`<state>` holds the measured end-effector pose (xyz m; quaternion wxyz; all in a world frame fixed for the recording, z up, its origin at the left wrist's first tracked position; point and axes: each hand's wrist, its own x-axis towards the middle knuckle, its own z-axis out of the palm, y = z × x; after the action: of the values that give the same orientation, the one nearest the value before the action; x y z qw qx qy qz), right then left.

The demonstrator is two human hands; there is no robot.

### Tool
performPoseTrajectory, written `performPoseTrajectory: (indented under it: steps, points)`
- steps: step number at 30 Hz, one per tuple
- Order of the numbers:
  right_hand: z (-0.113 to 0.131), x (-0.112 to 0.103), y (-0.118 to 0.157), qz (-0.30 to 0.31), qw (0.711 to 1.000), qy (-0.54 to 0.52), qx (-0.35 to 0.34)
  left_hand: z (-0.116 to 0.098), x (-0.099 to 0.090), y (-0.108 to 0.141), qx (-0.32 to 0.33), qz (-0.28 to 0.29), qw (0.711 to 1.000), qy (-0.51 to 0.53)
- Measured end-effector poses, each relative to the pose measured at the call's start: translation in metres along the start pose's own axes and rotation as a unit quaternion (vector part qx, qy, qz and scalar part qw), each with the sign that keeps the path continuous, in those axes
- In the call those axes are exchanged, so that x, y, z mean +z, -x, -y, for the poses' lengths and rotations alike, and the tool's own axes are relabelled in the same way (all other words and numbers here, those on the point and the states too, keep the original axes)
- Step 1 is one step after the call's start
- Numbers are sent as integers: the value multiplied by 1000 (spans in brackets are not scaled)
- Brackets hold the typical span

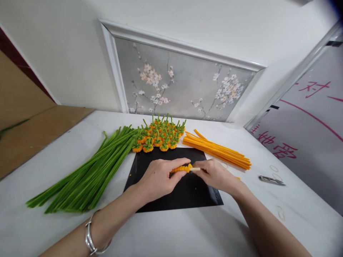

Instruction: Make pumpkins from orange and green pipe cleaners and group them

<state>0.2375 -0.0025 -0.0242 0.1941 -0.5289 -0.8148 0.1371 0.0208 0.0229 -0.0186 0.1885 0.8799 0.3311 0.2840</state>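
Step in hand, prob: shaping an orange coil (182,169) on a pale stick (195,169), both held over the black mat (174,200) on the desk (187,232). L hand (160,178) has its grip closed on the coil, thumb one side, fingers the other. R hand (218,175) is at the stick's R end, fingers drawn in; can't tell if that grip is clamped on the stick or on a loose tail of the coil.

Next move likely calls for a firm L pinch so the turns don't spring, w/ R working at the stick end. Finished-looking orange flowers (148,144) w/ green stalks sit behind the mat, approx the model for this one. Orange stems (217,150) to the R, green stems (91,178) to the L, snips (272,180) far R, untouched.

Hidden: coil's L end, under L fingers; R fingertips, partly behind the stick. Back-row flowers overlap, no. unclear. Forearms cut off at bottom edge. Height over mat hard to judge.
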Motion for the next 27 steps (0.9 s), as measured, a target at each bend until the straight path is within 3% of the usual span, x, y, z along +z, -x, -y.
performPoseTrajectory:
  steps: [6,13,19,27]
  points:
    - [11,-2,4,53,998,9,-36,2,0,-3,10,-32,999,16]
    - [28,-11,14,57,994,60,-70,4,-2,-3,-40,-20,996,-79]
    - [36,-20,18,-16,993,84,-78,5,0,-2,-30,14,993,-113]
    - [27,-19,12,-106,992,28,-56,7,4,0,22,35,995,-92]
